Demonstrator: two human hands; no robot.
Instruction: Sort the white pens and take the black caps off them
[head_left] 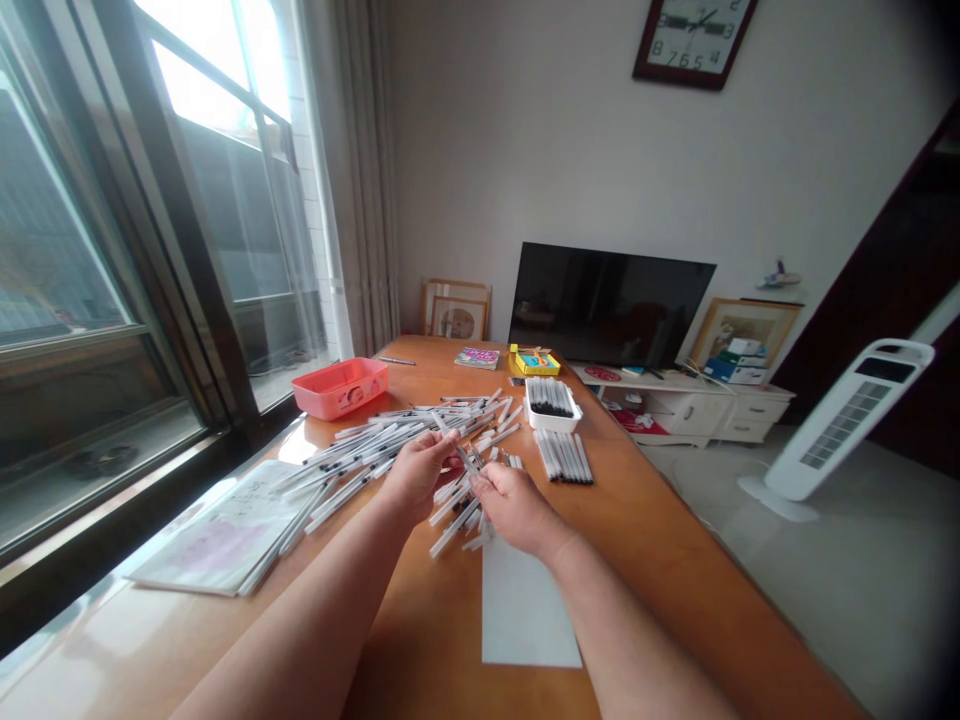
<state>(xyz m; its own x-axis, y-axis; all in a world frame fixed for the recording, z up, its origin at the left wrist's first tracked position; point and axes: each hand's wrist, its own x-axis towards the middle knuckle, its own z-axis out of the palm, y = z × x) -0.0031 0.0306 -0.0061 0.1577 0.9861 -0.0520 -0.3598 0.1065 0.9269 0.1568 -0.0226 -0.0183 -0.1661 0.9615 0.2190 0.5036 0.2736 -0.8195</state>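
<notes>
Left hand [421, 472] and right hand [517, 505] gripped one pen [466, 460] between them, above the table [637, 560].
Thumb and fingers of each hand were closed on the pen, which slanted across the gap; what the fingertips covered could not be told. From the hands, a heap of pens [367, 448] spread toward 10 o'clock, with a red bin [330, 400] just past it, and a smaller bunch [450, 530] lay close at 7. A row of pens [564, 457] lay at 3, black ends nearest, and a white box [553, 421] of more stood at 2. A sheet [529, 615] lay at 5, papers [225, 530] toward 9, a yellow box [538, 368] at 1.
</notes>
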